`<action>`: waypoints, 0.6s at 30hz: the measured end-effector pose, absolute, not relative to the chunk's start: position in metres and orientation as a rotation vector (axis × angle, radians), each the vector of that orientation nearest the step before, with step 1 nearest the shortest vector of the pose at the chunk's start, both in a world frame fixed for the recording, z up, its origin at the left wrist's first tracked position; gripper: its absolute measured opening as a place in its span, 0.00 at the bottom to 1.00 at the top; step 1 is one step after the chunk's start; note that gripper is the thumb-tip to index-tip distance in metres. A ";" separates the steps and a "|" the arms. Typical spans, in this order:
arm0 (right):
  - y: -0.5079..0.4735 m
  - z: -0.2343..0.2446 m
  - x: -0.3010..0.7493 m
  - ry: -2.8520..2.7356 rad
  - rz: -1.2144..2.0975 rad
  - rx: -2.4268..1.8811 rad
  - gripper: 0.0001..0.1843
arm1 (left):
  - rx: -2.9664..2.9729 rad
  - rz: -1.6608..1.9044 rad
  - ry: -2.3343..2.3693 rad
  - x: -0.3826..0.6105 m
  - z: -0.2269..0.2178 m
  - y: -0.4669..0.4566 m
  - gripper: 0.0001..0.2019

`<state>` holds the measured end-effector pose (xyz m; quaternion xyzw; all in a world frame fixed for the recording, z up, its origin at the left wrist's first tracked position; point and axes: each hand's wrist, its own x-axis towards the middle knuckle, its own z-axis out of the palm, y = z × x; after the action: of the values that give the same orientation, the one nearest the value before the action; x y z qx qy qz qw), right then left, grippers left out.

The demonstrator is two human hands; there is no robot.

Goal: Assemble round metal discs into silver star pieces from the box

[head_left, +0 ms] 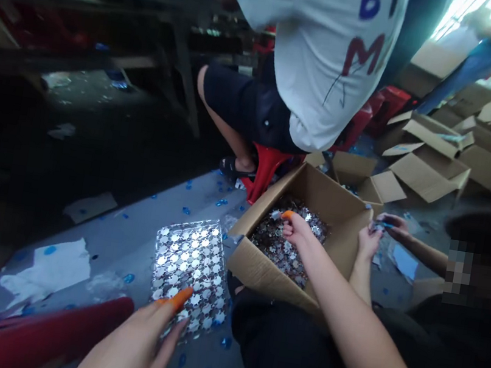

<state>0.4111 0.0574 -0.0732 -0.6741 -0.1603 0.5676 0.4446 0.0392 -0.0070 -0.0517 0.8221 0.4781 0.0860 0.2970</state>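
My left hand (142, 338) hangs over the near edge of a clear plastic tray (193, 271) filled with rows of silver star-shaped metal pieces. Its fingers are stretched out and apart, with orange covers on fingertips and nothing visibly held. Over an open cardboard box (256, 265), my right hand (297, 230) pinches a small silver metal piece (276, 215); an orange cover is on one finger. A heap of similar loose pieces (285, 254) lies inside the box beneath that hand.
Another person's hands (370, 241) hold something small at the box's right side. A person in a white shirt (324, 54) sits ahead on a red stool (266, 172). Open cartons (432, 169) crowd the right; torn paper (54, 272) and blue scraps litter the floor.
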 end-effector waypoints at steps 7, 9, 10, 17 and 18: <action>0.042 -0.011 0.293 -0.447 1.707 -1.541 0.06 | 2.165 0.793 1.105 0.048 -0.017 -0.012 0.25; 0.033 0.005 0.259 -0.491 1.801 -1.490 0.06 | 2.139 0.896 1.099 0.042 -0.011 -0.012 0.27; 0.030 0.011 0.244 -0.507 1.844 -1.468 0.06 | 2.126 0.938 1.090 0.038 -0.009 -0.012 0.26; 0.020 0.018 0.194 -0.537 2.032 -1.378 0.10 | 2.027 1.043 1.037 0.003 -0.005 -0.005 0.20; 0.018 0.017 0.192 -0.544 2.042 -1.359 0.10 | 1.982 1.021 1.039 -0.001 -0.005 -0.006 0.20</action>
<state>0.1922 0.0180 0.0170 -0.5145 -0.2058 0.7727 0.3095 -0.0012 -0.0059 -0.0050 0.7595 0.3981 0.3910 0.3344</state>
